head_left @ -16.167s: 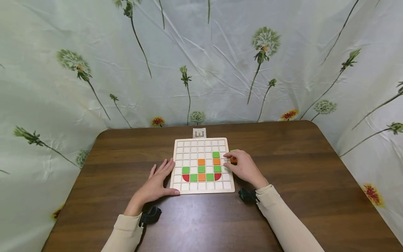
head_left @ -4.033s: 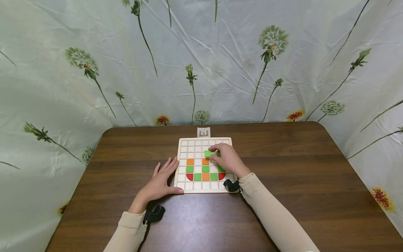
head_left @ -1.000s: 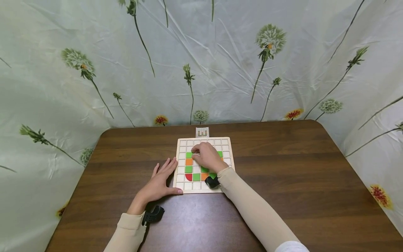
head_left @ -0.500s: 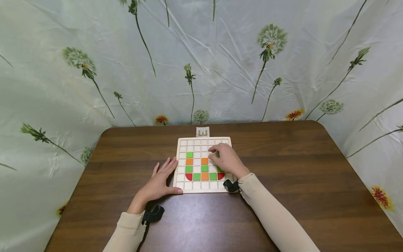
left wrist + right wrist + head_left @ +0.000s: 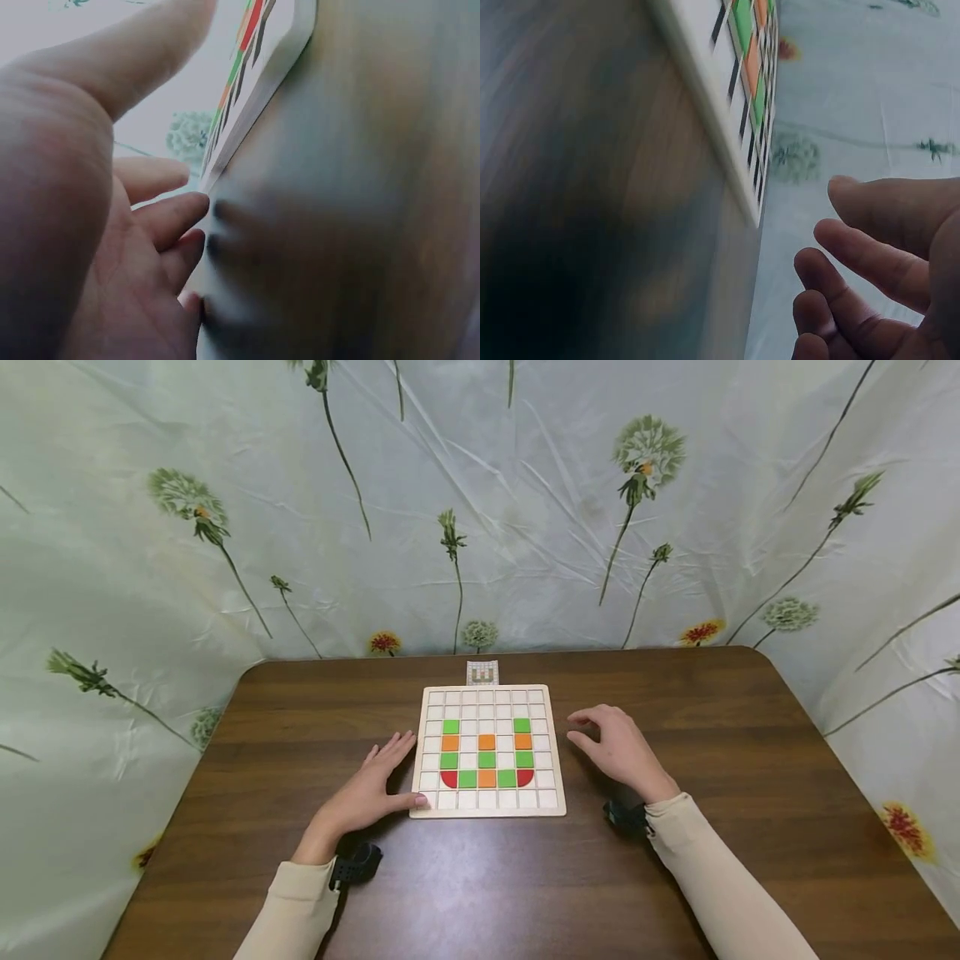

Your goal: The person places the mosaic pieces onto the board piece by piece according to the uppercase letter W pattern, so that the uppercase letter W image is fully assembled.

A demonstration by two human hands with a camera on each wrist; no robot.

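Note:
A pale wooden grid board (image 5: 505, 698) lies on the table. Green tiles (image 5: 451, 727), orange tiles (image 5: 487, 742) and red round-cornered tiles (image 5: 525, 778) fill some of its squares, making three columns joined by a bottom row. My left hand (image 5: 367, 793) is at the board's left edge, fingers stretched out and thumb over the lower left corner. Off the board's right side is my right hand (image 5: 618, 747), its fingers loosely bent, thumb apart from them, holding nothing. The right wrist view shows the bare fingers (image 5: 870, 277) beside the board's edge.
A small printed card (image 5: 482, 672) with a grid pattern touches or nearly touches the board's far edge. The brown wooden table (image 5: 480, 893) reaches back to a pale curtain (image 5: 525, 527) with a dandelion print. Each wrist wears a black strap device (image 5: 358, 863).
Since sixteen seconds ago, an orange and a green tile have joined the left column, and loose tiles right of the board are gone. My right hand has just moved right, off the board.

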